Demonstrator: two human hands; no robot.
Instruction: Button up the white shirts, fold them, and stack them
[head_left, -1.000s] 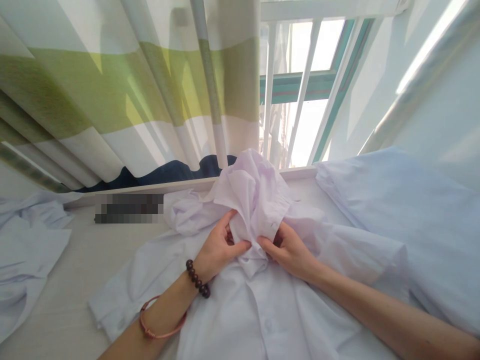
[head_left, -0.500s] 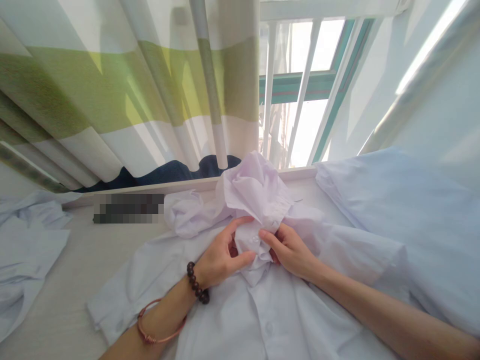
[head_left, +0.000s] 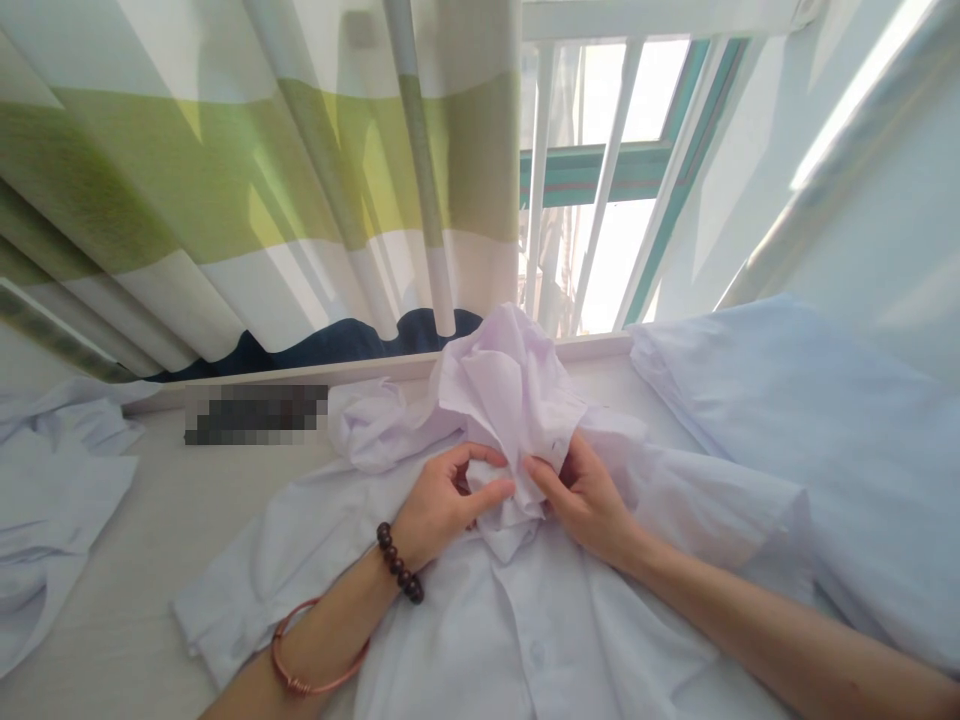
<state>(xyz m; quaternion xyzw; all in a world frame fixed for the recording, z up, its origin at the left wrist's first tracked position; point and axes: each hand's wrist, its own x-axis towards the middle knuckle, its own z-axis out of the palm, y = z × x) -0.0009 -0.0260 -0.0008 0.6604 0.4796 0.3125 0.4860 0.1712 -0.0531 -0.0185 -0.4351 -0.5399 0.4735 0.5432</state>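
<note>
A white button-up shirt (head_left: 480,640) lies spread on the pale table (head_left: 135,600) in front of me. Its upper part is bunched into a raised crumpled mound (head_left: 510,385). My left hand (head_left: 442,500), with a bead bracelet and a copper bangle on the wrist, pinches the cloth at the foot of the mound. My right hand (head_left: 585,495) grips the same bunched cloth from the other side. The two hands nearly touch, thumbs facing each other.
A second pale shirt (head_left: 810,440) lies spread at the right, and another white garment (head_left: 52,490) at the left edge. A striped green and white curtain (head_left: 247,190) hangs behind the table, with a barred window (head_left: 600,190) to its right.
Both hands shifted their pinch on the bunched cloth near the placket; the left fingers curled in closer, and the mound moved slightly. Arms stay where they were.
</note>
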